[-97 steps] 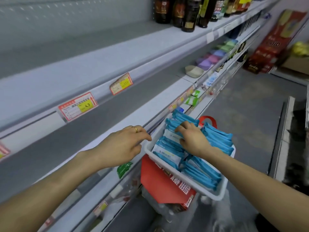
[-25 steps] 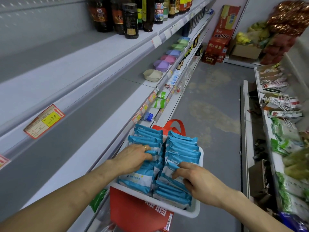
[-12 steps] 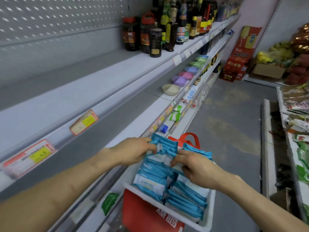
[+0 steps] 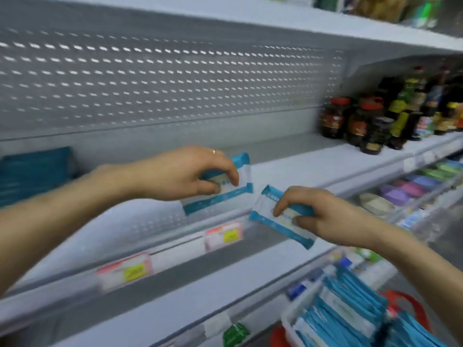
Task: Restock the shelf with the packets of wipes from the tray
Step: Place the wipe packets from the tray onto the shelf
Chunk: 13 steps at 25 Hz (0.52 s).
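My left hand (image 4: 185, 172) grips a blue and white packet of wipes (image 4: 234, 194), holding it upright over the white shelf (image 4: 288, 169). Just right of it, my right hand (image 4: 323, 216) pinches a second packet of wipes (image 4: 273, 222), tilted, in front of the shelf's front edge. The white tray (image 4: 288, 321) sits at the bottom right with several more blue packets (image 4: 345, 311) standing in rows. A block of blue packets (image 4: 35, 171) stands on the same shelf at the far left.
Dark sauce bottles and jars (image 4: 370, 121) crowd the right end of the shelf. Price tags (image 4: 223, 235) hang on its front rail. Coloured dishes (image 4: 411, 189) lie on the lower shelf at right. A red bag (image 4: 406, 301) shows under the tray.
Both hands have lifted out of the tray, each with a packet, and risen to the shelf. The view has swung up and left, so the tray now sits bottom right.
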Each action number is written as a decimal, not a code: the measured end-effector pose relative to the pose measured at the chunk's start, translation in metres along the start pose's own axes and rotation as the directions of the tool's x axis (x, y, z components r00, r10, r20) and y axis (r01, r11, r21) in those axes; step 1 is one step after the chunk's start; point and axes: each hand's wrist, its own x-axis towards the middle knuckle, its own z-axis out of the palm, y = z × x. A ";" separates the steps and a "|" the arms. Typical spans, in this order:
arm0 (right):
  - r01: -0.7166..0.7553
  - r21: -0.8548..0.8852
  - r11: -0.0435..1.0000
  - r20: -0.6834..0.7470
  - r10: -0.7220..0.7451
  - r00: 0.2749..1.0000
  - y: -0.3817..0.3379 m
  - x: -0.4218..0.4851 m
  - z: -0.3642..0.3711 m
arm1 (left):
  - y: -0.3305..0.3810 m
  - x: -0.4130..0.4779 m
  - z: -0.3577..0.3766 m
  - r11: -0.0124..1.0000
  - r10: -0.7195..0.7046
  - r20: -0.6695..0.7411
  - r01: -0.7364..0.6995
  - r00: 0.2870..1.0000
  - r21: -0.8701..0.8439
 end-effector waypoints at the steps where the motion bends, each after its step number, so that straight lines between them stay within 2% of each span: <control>1: 0.069 0.020 0.997 -0.004 -0.069 0.998 -0.019 0.022 -0.004 | -0.011 -0.029 -0.023 0.998 -0.065 -0.025 0.065 0.998 0.027; 4: 0.223 0.073 0.972 0.021 -0.225 0.974 -0.072 0.087 -0.005 | -0.037 -0.122 -0.083 0.960 -0.263 -0.112 0.271 0.958 0.069; 7: 0.346 0.088 0.934 0.079 -0.353 0.932 -0.126 0.150 0.017 | -0.049 -0.208 -0.118 0.893 -0.433 -0.185 0.448 0.882 0.046; 10: 0.448 0.127 0.885 0.164 -0.465 0.870 -0.185 0.204 0.057 | -0.053 -0.278 -0.125 0.809 -0.569 -0.220 0.587 0.792 0.020; 13: 0.529 0.147 0.835 0.229 -0.550 0.803 -0.238 0.245 0.096 | -0.053 -0.328 -0.116 0.717 -0.685 -0.182 0.697 0.706 0.010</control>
